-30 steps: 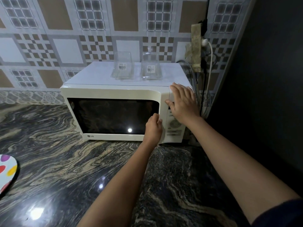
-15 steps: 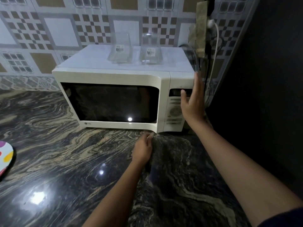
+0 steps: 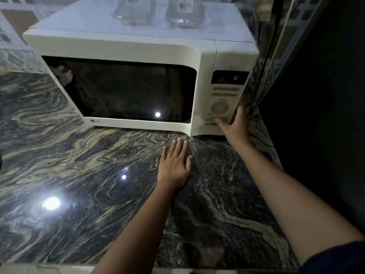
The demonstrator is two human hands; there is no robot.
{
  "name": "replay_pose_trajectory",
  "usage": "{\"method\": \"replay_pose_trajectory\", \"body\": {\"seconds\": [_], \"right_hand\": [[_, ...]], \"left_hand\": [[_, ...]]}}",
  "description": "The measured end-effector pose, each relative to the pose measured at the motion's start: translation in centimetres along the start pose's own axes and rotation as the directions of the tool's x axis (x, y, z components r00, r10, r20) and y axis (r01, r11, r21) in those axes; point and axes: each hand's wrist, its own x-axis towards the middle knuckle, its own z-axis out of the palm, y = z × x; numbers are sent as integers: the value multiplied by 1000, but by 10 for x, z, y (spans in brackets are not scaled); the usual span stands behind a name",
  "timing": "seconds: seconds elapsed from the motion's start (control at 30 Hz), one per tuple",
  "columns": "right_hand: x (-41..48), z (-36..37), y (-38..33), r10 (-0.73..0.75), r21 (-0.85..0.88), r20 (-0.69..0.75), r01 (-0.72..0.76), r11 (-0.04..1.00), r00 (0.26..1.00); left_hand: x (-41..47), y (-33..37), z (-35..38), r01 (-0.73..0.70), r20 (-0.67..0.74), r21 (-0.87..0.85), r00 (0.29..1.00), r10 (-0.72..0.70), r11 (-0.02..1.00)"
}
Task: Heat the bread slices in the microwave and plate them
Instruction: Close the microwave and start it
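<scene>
Microwave (image 3: 126, 56) shut on the desk (image 3: 79, 165); both hands empty, one at the controls.

The white microwave stands at the back right of the dark marbled desk, door closed, its dark window showing only reflections; bread slices cannot be made out behind it. The green display (image 3: 230, 77) is lit. The right hand (image 3: 235, 125) is spread against the lower right corner of the control panel (image 3: 223, 101), thumb on the lowest buttons, fingers round the side edge, grasping nothing. The left hand (image 3: 174, 163) lies flat and released, palm down on the desk just in front of the door's corner. Two clear glass containers (image 3: 158, 14) with barcode labels sit on top of the microwave. Cables (image 3: 276, 46) hang just beside its right flank, against a dark wall (image 3: 320, 115).
</scene>
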Motion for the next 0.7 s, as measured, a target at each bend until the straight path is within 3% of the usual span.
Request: {"method": "replay_pose_trajectory", "body": {"seconds": [0.4, 0.7], "right_hand": [[8, -5, -4, -19, -62, 6, 19, 998, 1000], [5, -9, -22, 81, -156, 80, -68, 985, 994]], "left_hand": [[-1, 0, -1, -16, -1, -11, 1000, 16, 1000], [-1, 2, -2, -10, 6, 19, 1000, 10, 1000]]}}
